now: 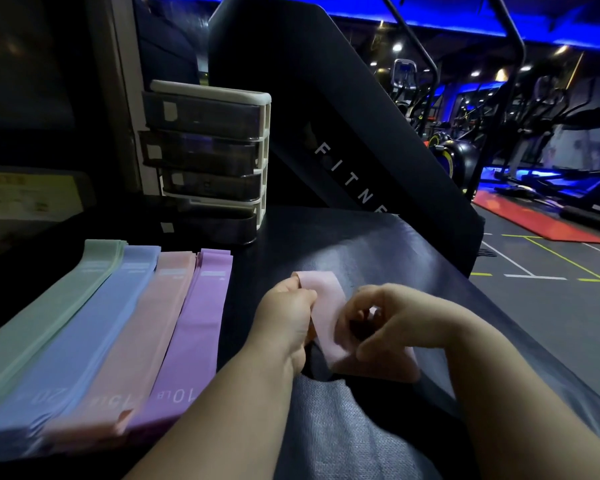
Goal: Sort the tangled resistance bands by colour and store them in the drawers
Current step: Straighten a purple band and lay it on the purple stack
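Observation:
A light pink resistance band (326, 306) lies folded between both hands above the black padded bench (378, 251). My left hand (286, 313) pinches its upper left edge. My right hand (385, 317) curls its fingers around the band's right side. To the left, four flat stacks lie side by side: green bands (66, 299), blue bands (94, 327), peach bands (142, 334) and purple bands (194, 334). A small drawer unit (208, 157) with several smoky drawers stands behind the stacks; its lowest drawer (219, 226) is pulled partly out.
A tall black padded backrest (326, 116) marked with white letters rises behind the bench. Gym machines (499, 133) and a red floor mat (534, 220) fill the right background. My grey-clad lap (343, 427) is just below the hands.

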A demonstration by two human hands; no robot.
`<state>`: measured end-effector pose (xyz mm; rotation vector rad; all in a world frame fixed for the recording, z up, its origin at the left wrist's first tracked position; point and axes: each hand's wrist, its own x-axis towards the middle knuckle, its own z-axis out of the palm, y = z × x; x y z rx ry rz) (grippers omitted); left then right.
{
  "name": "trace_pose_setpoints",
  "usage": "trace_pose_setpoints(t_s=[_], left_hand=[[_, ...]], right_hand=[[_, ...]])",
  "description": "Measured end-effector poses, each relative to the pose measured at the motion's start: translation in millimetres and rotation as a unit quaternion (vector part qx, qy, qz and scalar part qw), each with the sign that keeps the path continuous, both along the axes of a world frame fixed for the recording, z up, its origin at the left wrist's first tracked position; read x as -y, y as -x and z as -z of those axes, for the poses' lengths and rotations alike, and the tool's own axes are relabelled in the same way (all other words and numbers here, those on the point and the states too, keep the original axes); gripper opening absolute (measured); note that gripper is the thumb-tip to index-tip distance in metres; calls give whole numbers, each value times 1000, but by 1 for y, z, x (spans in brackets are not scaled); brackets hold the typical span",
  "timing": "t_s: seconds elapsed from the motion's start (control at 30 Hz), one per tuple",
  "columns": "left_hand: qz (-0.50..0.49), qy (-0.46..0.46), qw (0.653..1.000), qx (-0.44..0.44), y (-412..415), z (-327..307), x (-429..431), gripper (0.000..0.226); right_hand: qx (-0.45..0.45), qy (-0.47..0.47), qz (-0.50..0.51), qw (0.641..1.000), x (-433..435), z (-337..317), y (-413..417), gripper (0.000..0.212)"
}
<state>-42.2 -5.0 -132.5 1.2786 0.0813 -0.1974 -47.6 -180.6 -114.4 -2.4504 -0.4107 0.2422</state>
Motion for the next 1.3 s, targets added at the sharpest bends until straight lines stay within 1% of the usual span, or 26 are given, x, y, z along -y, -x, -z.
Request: trace_pose_setpoints(t_s=[0.07,0.1,0.2,0.3,0.43,0.53,0.57,0.63,0.7,0.73,0.8,0.83,0.87,0.9,0.93,0.97,1.03,1.1,1.23,1.3], left_hand=[[-5,-13,1000,10,0,1,0,40],[-7,-16,1000,12,0,2,0,40],[-10,-25,999,17,-1,2,1,40],[-14,-36,999,20,-3,5,2,37],[-15,-53,998,29,-3,8,2,35],[-11,-64,997,41,-2,7,3,34],[-9,-73,996,46,-2,7,3,33],[1,-91,994,65,-1,7,2,32],[14,-107,991,77,0,6,2,32],[18,-111,991,78,-1,6,3,31],[29,-105,992,70,-2,7,3,27],[30,-101,992,68,-2,7,3,20],[27,-106,992,69,-1,6,4,16],[17,-116,990,72,-1,5,5,26],[-5,-130,989,72,-1,6,5,37],[-42,-148,985,73,-2,5,5,43],[-116,-186,972,79,-2,4,5,45],[-148,-195,965,97,1,2,5,44],[-153,-185,953,182,3,5,7,42],[-107,-196,949,221,4,7,8,43]], right_hand=[[-4,18,-41,999,-3,-2,2,41],[-4,20,-44,999,-3,-3,3,43],[12,39,-30,999,-5,-1,3,44],[58,52,-16,997,-10,4,1,35],[78,14,7,997,-8,4,-2,26],[61,-19,33,997,-3,3,-3,18],[56,-42,39,997,-1,2,-3,16],[38,-130,35,990,2,0,-2,13],[28,-198,37,979,4,0,-1,15],[37,-218,39,975,5,0,-1,19],[70,-257,44,963,5,0,-2,36],[82,-282,48,955,5,0,-3,41],[93,-309,54,945,5,0,-4,39],[104,-328,58,937,5,0,-4,32],[117,-335,67,933,4,0,-4,24],[132,-335,78,930,4,0,-5,17],[161,-326,109,925,4,2,-6,10],[187,-328,122,918,3,2,-6,11],[229,-330,129,907,-2,0,-6,19],[225,-344,125,903,-3,0,-6,19]])
